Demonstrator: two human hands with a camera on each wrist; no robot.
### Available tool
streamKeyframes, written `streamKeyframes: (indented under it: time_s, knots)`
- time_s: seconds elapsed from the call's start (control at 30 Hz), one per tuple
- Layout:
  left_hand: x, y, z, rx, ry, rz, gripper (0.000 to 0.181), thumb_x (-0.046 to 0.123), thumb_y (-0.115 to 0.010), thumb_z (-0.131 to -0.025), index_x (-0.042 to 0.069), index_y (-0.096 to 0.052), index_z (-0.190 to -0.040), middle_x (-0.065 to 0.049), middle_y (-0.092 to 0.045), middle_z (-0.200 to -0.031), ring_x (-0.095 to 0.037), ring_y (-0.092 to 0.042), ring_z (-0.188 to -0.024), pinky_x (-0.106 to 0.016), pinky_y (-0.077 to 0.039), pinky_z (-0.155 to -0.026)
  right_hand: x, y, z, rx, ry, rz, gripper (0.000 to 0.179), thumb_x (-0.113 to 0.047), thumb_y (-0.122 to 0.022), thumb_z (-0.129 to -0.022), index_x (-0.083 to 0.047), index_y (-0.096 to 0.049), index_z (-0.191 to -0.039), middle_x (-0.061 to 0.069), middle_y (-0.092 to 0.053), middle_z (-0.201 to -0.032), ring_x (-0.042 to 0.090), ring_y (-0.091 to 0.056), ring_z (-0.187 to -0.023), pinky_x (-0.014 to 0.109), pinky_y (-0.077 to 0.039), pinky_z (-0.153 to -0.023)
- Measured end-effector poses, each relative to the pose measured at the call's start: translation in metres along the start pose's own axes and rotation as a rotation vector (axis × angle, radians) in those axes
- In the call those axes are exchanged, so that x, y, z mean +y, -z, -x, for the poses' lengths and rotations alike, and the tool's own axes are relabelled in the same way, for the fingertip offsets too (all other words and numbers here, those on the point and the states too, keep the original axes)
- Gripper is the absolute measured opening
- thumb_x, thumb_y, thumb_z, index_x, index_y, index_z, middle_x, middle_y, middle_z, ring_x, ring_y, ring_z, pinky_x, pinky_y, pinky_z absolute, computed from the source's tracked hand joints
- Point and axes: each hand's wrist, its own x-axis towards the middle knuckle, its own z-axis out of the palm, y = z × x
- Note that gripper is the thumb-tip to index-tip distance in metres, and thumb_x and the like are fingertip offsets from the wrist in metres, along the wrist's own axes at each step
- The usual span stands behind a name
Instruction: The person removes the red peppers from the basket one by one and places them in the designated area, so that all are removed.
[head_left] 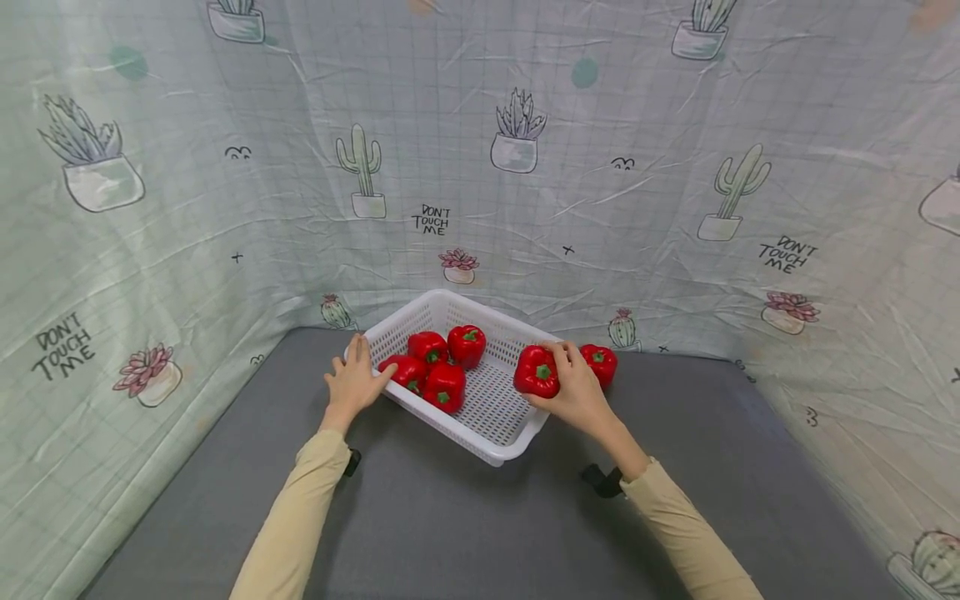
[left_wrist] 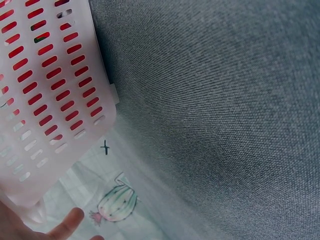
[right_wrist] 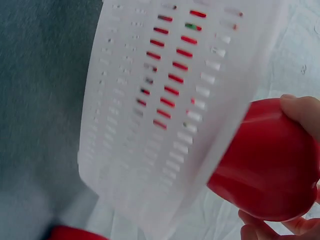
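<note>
A white perforated plastic basket stands at an angle on the grey table. Several red bell peppers lie together in its left half. My right hand grips another red bell pepper at the basket's right rim. In the right wrist view, fingers and thumb are around that bell pepper, which partly shows behind the basket wall. At the left rim, my left hand rests with its fingers spread. One more red bell pepper sits on the table, right of the basket, partly behind my right hand.
A grey cloth-covered table extends around the basket. Behind it and on both sides hangs a pale curtain printed with potted cacti. Dark bands are on both wrists. Peppers show red through the basket's slots in the left wrist view.
</note>
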Motion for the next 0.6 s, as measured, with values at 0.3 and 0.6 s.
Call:
streamKeyframes:
  time_s: [0.3, 0.6]
  knots:
    - [0.002, 0.000, 0.000, -0.005, 0.002, -0.015, 0.084, 0.050, -0.044, -0.085, -0.003, -0.012, -0.141, -0.020, -0.009, -0.147, -0.053, -0.022, -0.119, -0.073, -0.018, -0.088, 0.014, 0.023, 0.009, 0.031, -0.037, -0.015, 0.075, -0.026, -0.079, -0.061, -0.009, -0.040, -0.122, 0.013, -0.047, -0.113, 0.030, -0.050, -0.102, 0.046, -0.052, -0.071]
    - [0.001, 0.000, 0.001, -0.012, 0.007, -0.012, 0.084, 0.050, -0.043, -0.085, -0.002, -0.011, -0.141, -0.020, -0.007, -0.148, -0.054, -0.022, -0.120, -0.073, -0.017, -0.089, 0.031, 0.036, 0.025, 0.035, -0.093, 0.013, 0.077, -0.025, -0.079, -0.061, -0.008, -0.037, -0.124, 0.015, -0.044, -0.117, 0.032, -0.044, -0.107, 0.049, -0.051, -0.073]
